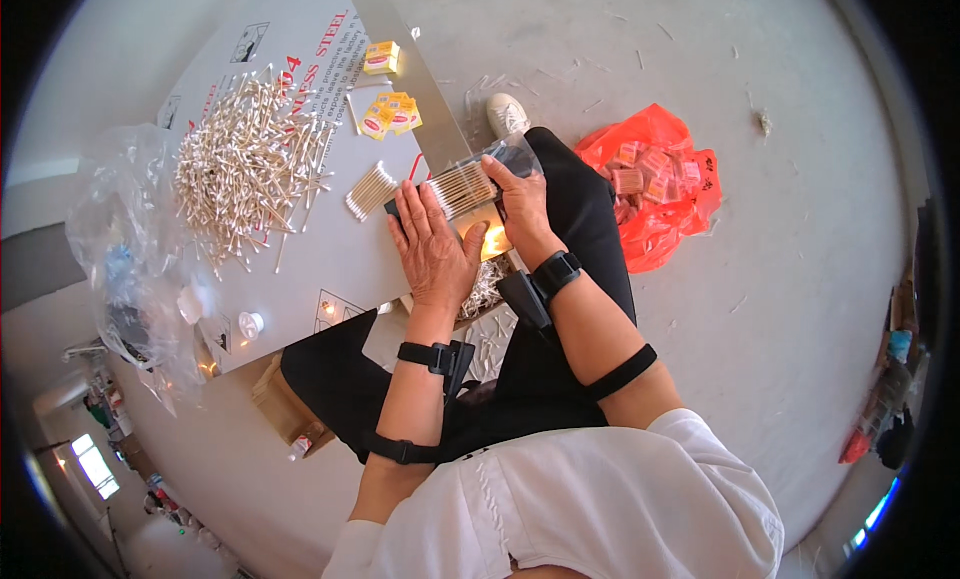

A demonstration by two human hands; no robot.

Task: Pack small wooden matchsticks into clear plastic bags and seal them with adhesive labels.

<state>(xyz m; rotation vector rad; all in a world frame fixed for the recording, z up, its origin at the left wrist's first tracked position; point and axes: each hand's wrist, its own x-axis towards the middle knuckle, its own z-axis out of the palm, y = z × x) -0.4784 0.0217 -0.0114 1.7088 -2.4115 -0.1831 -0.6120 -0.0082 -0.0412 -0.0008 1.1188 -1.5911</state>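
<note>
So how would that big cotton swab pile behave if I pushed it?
The cotton swab pile would probably spread rather than slide as one, since it lies loose and crisscrossed. Its outer swabs may roll, looking slim and straight. Each is probably light, being just a thin stick with white tips.

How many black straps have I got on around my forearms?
4: a left wrist strap, a left strap nearer the elbow, a right wrist strap and a right strap nearer the elbow. Any under the white sleeves would be hidden.
</note>
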